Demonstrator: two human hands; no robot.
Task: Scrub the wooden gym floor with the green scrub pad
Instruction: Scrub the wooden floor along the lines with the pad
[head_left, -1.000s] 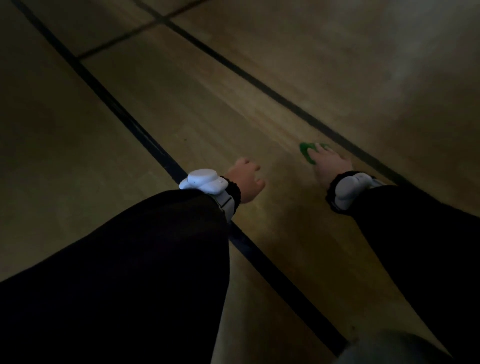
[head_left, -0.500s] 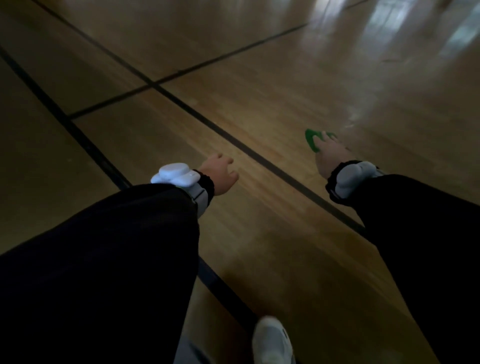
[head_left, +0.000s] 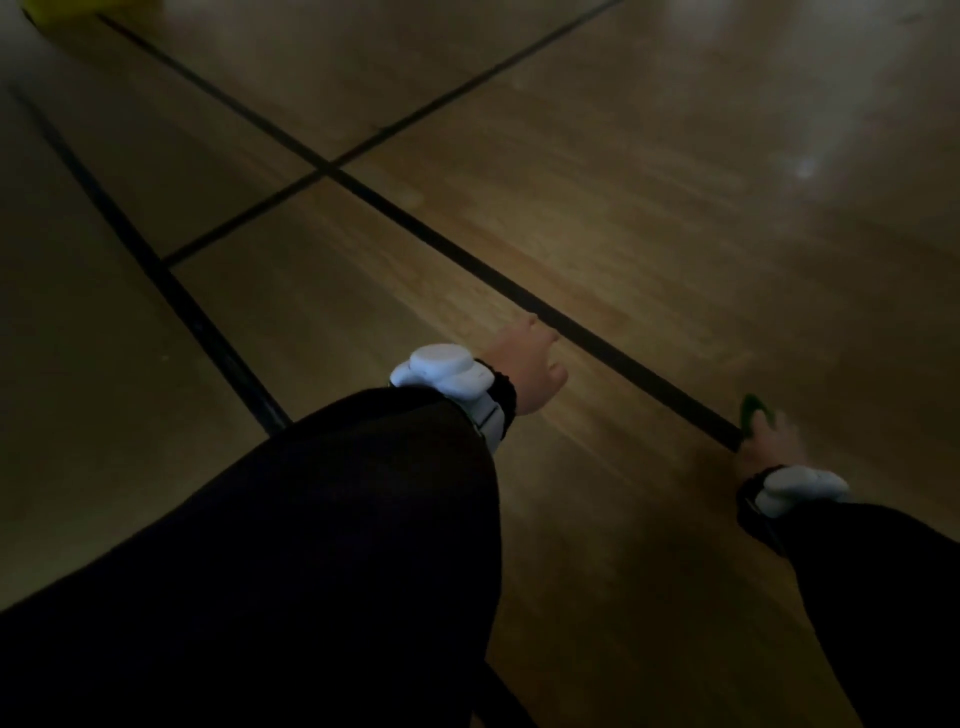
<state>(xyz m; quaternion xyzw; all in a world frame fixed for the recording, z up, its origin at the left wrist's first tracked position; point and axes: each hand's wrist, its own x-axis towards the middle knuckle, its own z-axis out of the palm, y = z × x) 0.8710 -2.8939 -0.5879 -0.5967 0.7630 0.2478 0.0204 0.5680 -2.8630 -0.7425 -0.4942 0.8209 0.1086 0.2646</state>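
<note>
**Dim gym floor, pad at the black line under right hand**

Wooden gym floor (head_left: 649, 218), polished, dim, pale glare patches top right. Black court lines (head_left: 467, 260) crossing in an X upper centre; a thicker black line running down the left side and vanishing under the left sleeve. Blurred yellow object (head_left: 57, 10) cut off at top left corner, can't tell what.

Black left sleeve (head_left: 322, 545) filling lower left, biggest thing in view after the floor. Black right sleeve (head_left: 883, 597) entering from lower right edge. White wrist device (head_left: 447, 379) on a dark strap at the left wrist; a matching white device (head_left: 795, 486) at the right wrist.

Left hand (head_left: 530, 364) empty, fingers loosely spread and extended, near the diagonal black line; touching floor or hovering — can't tell.

Right hand (head_left: 771, 439) low at the floor, fingers curled down over the green scrub pad (head_left: 753, 408), gripping it. Only the pad's far edge showing past the fingers, rest covered by the hand. Pad sitting just beside the near end of the visible diagonal line, seemingly against the wood; exact contact too dark and blurred to confirm.
</note>
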